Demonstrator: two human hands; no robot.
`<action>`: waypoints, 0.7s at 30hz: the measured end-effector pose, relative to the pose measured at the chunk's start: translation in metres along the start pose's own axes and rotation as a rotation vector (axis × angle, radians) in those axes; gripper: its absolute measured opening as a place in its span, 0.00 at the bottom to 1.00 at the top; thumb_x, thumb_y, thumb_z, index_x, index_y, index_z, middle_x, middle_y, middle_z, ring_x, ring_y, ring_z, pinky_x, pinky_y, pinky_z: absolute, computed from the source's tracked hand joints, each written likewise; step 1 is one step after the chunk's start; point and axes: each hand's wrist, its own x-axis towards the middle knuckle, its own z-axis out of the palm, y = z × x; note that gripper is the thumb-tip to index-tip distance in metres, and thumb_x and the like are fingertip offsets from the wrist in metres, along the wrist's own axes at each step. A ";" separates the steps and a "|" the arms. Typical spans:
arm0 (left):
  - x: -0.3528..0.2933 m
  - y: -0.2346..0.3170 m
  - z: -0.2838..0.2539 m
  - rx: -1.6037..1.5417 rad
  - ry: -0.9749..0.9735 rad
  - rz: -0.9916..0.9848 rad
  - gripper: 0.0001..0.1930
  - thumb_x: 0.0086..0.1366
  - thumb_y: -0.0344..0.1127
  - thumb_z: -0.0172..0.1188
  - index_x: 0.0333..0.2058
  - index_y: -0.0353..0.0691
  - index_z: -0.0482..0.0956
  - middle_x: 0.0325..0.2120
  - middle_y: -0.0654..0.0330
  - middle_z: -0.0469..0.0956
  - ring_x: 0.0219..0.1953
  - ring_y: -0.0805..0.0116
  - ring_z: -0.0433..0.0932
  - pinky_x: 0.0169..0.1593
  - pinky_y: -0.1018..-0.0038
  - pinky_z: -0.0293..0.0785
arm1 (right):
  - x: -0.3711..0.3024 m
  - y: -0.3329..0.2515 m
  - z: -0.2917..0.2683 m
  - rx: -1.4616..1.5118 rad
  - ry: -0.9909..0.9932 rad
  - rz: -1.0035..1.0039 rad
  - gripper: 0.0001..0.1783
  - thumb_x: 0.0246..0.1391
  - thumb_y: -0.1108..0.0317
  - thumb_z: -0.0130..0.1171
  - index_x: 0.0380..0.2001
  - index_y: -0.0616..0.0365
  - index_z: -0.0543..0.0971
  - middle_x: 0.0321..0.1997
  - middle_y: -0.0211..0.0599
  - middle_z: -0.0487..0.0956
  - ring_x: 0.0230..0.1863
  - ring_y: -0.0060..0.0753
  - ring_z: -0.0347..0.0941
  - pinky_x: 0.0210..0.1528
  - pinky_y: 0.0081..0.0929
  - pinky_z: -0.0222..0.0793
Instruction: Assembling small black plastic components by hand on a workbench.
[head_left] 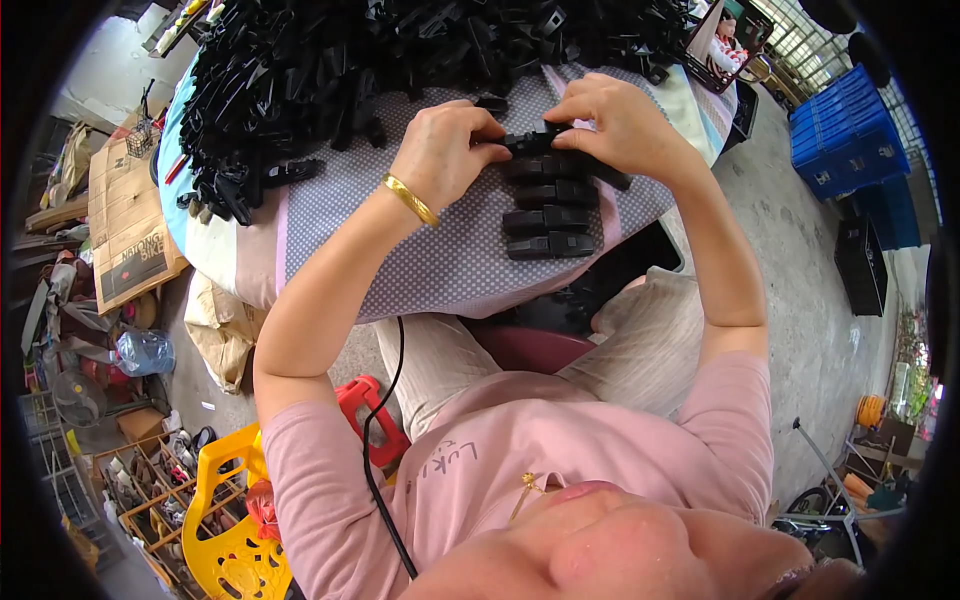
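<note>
Both hands meet over a black plastic part [528, 144] at the far end of a short row. My left hand [445, 150], with a gold bangle at the wrist, pinches its left end between thumb and fingertips. At the other end, my right hand [615, 125] is closed on it with thumb and curled fingers. Several similar black parts [550, 219] lie side by side below it, stacked toward me. Another black piece [605, 172] lies slanted under my right hand, partly covered. One small black piece [491, 104] rests just beyond my left fingertips.
A large heap of black plastic parts [330, 60] covers the far side of the cloth-covered table [400, 265]. A loose part [292, 172] lies at the heap's near left edge. Below the table's near edge is a black tray [610, 285]. A yellow chair [225, 540] stands at lower left.
</note>
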 end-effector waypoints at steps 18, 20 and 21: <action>-0.002 0.001 0.006 0.033 0.029 0.016 0.10 0.47 0.28 0.68 0.31 0.33 0.83 0.27 0.53 0.79 0.28 0.61 0.79 0.35 0.73 0.75 | -0.015 -0.004 0.012 0.065 0.142 0.043 0.13 0.38 0.68 0.67 0.31 0.60 0.82 0.27 0.36 0.76 0.34 0.38 0.72 0.36 0.30 0.67; -0.002 0.001 0.010 0.057 0.048 0.005 0.10 0.47 0.28 0.68 0.31 0.33 0.83 0.27 0.53 0.79 0.28 0.61 0.79 0.35 0.73 0.75 | -0.013 0.002 0.015 0.043 0.175 0.032 0.13 0.38 0.68 0.67 0.31 0.60 0.82 0.27 0.37 0.76 0.34 0.38 0.71 0.36 0.30 0.67; 0.002 -0.002 0.011 0.075 0.099 0.043 0.10 0.47 0.30 0.68 0.30 0.34 0.83 0.27 0.54 0.79 0.29 0.59 0.79 0.35 0.71 0.75 | -0.010 0.007 0.016 0.020 0.206 0.022 0.14 0.38 0.68 0.68 0.31 0.60 0.83 0.27 0.37 0.76 0.34 0.38 0.71 0.36 0.29 0.67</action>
